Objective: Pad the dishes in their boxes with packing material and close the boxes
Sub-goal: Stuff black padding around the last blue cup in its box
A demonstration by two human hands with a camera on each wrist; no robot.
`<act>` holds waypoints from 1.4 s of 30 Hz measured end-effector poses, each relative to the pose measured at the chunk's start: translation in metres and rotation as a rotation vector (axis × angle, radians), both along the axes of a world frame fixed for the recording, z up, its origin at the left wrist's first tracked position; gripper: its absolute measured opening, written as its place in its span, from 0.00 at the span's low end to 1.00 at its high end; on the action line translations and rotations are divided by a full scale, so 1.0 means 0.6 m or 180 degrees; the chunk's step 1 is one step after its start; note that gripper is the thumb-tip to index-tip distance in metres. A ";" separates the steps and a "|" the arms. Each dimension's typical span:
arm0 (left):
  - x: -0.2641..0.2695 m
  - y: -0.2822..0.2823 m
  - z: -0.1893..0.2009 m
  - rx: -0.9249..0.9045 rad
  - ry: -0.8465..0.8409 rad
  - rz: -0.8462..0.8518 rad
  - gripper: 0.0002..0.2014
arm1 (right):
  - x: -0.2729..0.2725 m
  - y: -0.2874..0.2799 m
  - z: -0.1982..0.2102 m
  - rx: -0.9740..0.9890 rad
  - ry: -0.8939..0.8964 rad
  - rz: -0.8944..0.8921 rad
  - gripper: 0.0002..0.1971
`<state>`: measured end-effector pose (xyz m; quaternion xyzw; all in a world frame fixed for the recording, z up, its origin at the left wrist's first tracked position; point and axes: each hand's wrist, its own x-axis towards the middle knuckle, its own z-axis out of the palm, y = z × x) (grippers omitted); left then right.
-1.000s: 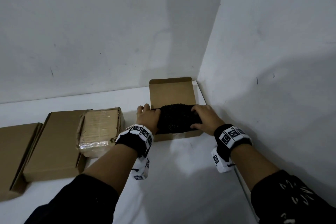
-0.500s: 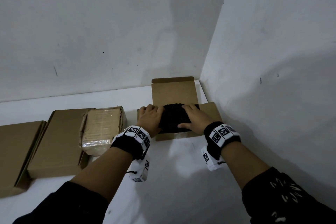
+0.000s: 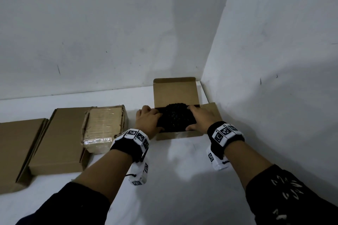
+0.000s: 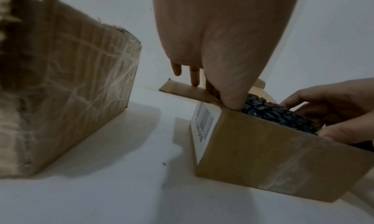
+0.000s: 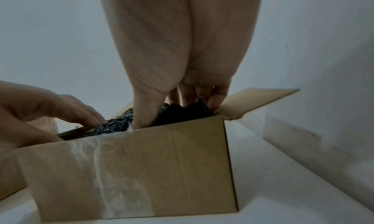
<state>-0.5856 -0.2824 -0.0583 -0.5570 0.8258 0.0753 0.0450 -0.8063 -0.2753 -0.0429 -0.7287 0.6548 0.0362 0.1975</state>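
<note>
An open cardboard box (image 3: 179,135) stands in the table's far right corner, its lid flap (image 3: 175,93) upright. Black bubbly packing material (image 3: 173,118) fills the opening. My left hand (image 3: 149,120) holds its left end, thumb tucked inside the box wall and outer fingers resting on the left side flap (image 4: 182,88). My right hand (image 3: 201,118) grips the right end, fingers curled into the padding (image 5: 182,112). The right side flap (image 5: 259,101) sticks outward. No dish shows under the padding (image 4: 273,114).
A taped brown parcel (image 3: 104,126) lies left of the open box, on a flat closed carton (image 3: 58,140); another carton (image 3: 16,151) is at the far left. Walls stand close behind and to the right. The white tabletop (image 3: 182,179) stretches toward me.
The hands have come closer together and pushed the black padding down into the box. The right side flap has swung out into view.
</note>
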 end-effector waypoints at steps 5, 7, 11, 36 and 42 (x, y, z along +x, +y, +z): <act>-0.017 -0.005 0.006 -0.0006 -0.0595 -0.0069 0.22 | -0.001 0.003 0.010 0.0242 -0.0219 0.0002 0.37; -0.022 -0.005 0.004 -0.0001 -0.0658 0.0006 0.20 | -0.009 0.000 0.023 0.0218 -0.0244 -0.0013 0.33; -0.027 -0.002 0.002 -0.0247 -0.0317 0.0216 0.21 | -0.008 0.013 0.016 0.0013 0.0764 0.0298 0.19; 0.028 0.001 0.030 -0.0024 0.2767 0.1859 0.24 | 0.064 -0.006 -0.007 -0.0185 -0.0621 -0.0058 0.30; -0.001 0.007 0.037 0.0080 0.3017 0.1713 0.12 | 0.026 0.013 0.008 -0.0234 0.0261 -0.0480 0.28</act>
